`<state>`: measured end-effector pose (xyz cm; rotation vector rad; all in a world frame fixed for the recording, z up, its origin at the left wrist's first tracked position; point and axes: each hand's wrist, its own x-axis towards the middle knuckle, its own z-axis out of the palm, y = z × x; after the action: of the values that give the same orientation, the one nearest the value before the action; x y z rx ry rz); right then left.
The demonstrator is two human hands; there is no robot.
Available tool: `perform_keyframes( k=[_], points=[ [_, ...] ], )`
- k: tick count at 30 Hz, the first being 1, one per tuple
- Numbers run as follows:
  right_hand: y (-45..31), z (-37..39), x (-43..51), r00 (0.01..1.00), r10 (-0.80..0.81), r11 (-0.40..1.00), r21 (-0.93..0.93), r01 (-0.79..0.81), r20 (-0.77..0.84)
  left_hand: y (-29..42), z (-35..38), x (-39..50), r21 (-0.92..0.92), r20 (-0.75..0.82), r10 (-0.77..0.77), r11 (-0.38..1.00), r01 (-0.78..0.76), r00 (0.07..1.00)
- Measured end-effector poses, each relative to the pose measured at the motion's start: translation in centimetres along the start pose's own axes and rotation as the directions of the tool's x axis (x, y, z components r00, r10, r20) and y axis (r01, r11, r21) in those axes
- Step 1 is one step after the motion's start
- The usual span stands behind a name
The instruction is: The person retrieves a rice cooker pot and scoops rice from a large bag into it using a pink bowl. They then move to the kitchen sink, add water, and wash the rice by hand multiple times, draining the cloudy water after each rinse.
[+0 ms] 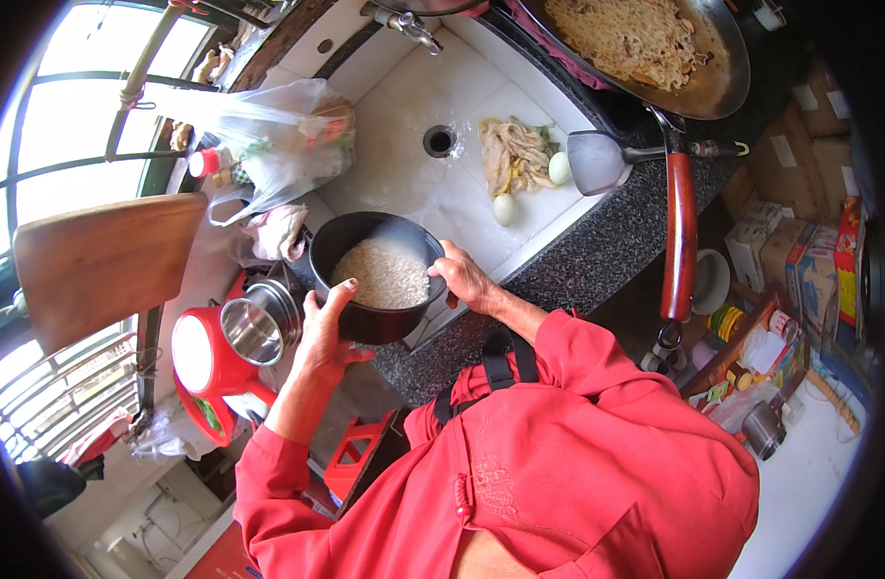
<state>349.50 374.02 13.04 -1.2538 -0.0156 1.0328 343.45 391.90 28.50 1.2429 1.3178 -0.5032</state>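
Observation:
A dark cooking pot with raw white rice in it is held up between both hands over the near edge of a white tiled sink. My left hand grips its left side, thumb on the rim. My right hand has the right rim, thumb on top. The rice sits in cloudy water or is wet; which, I cannot tell. In the sink lie a crumpled wet tan cloth and two pale eggs, right of the drain.
A wok of noodles with a red-brown handle is at the upper right, a metal spatula beside it on the black stone counter. The tap is at the sink's far end. On the left are a plastic bag, steel pot and cutting board.

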Motion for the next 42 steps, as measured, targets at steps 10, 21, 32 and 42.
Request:
perform_keyframes(
  k=[10,21,32,42],
  points=[
    [-0.6,0.5,-0.1,0.999,-0.033,0.999,0.027,0.033,-0.025,0.7,-0.4,-0.4,0.03,0.005,0.023,0.999,-0.023,1.0],
    [0.1,2.2,0.3,0.993,0.07,0.985,0.162,-0.054,-0.091,1.0,-1.5,0.2,0.087,0.049,0.054,0.995,-0.058,0.997],
    [-5.4,0.5,0.2,0.94,-0.196,0.944,-0.314,0.104,-0.279,0.5,-0.2,5.2,-0.269,0.16,0.276,0.936,-0.228,0.948],
    [-18.0,-7.9,11.9,0.42,-0.898,0.27,-0.917,0.294,-0.13,-0.1,7.3,13.9,-0.658,0.379,0.507,0.736,-0.16,0.774]
  ],
)
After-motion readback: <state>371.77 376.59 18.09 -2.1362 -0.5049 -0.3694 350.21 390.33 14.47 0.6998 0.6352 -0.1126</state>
